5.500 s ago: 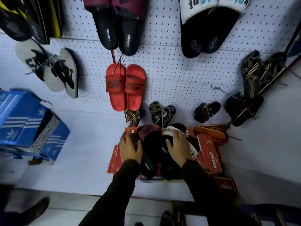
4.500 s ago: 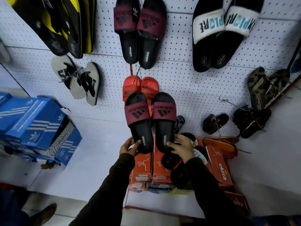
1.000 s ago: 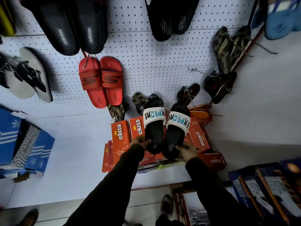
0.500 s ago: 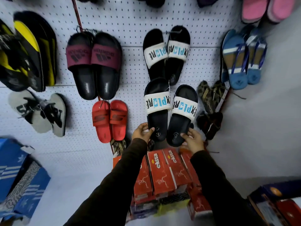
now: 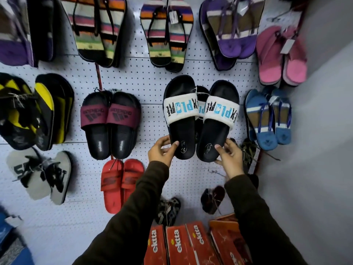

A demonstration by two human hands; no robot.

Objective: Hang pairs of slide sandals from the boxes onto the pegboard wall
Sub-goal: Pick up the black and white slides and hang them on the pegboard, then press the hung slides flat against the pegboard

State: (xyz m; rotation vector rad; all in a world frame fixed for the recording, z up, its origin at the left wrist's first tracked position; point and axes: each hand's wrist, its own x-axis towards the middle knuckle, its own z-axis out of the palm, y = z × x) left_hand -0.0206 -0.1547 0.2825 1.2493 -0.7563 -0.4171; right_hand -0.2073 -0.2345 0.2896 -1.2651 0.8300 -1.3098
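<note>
Two hands hold a pair of black slides with white "EXPLORE" straps up against the pegboard wall.

The left hand (image 5: 161, 151) pinches the heel of the left-side slide (image 5: 181, 117), thumb on the footbed and fingers curled behind; the right hand (image 5: 229, 159) grips the heel of the right-side slide (image 5: 217, 123) the same way. Both slides stand toe-up, side by side, against the white pegboard (image 5: 152, 79); part of a matching slide shows in the gap between them. Left of the held pair hangs a pair of black slides with maroon straps (image 5: 110, 123), below those a red pair (image 5: 121, 183). Right of the held pair hang blue flip-flops (image 5: 267, 119). Well below it stand red "ekta" shoe boxes (image 5: 179, 245).
</note>
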